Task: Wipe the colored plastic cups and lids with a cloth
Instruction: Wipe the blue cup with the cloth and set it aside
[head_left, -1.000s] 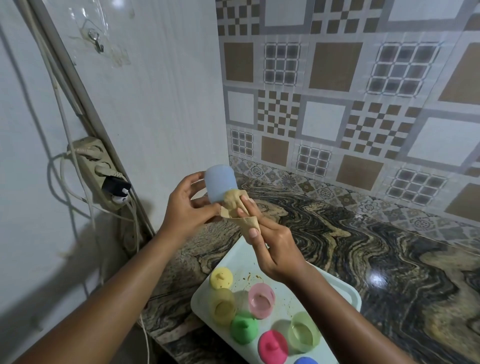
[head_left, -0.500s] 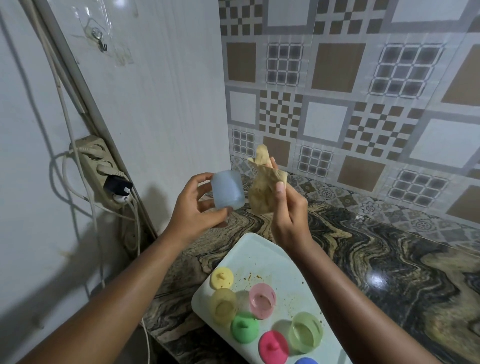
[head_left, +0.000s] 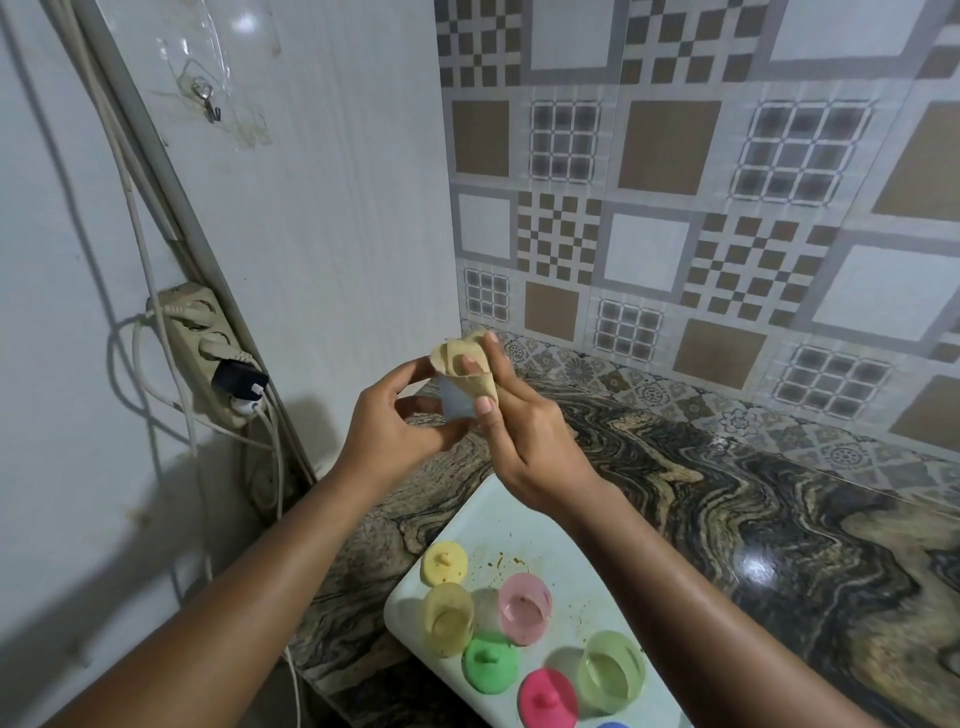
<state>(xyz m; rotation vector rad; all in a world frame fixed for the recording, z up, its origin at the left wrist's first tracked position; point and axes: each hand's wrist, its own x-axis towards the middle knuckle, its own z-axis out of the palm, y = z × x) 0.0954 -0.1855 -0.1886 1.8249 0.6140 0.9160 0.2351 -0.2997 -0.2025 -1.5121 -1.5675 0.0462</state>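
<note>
wall: brown-and-grey patterned tile wall (head_left: 675, 208) behind; cream power strip (head_left: 208, 353) on the left panel.
counter: glossy dark marbled stone countertop (head_left: 779, 519).
tray: white rectangular plastic tray (head_left: 519, 519) at the counter's front-left edge, other coloured plastic cups and lids (head_left: 524, 608) at its near end.
left hand (head_left: 395, 421): fingers curled round the pale blue plastic cup (head_left: 456, 402), above the counter's back-left corner.
right hand (head_left: 524, 441): fingertips pinch the bunched beige cloth (head_left: 465, 364) onto the cup.
step: probably wiping the cup; turn it under a pressing cloth, rim included.

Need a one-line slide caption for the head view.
Left hand holds a pale blue cup while right hand holds a tan cloth against it.
</note>
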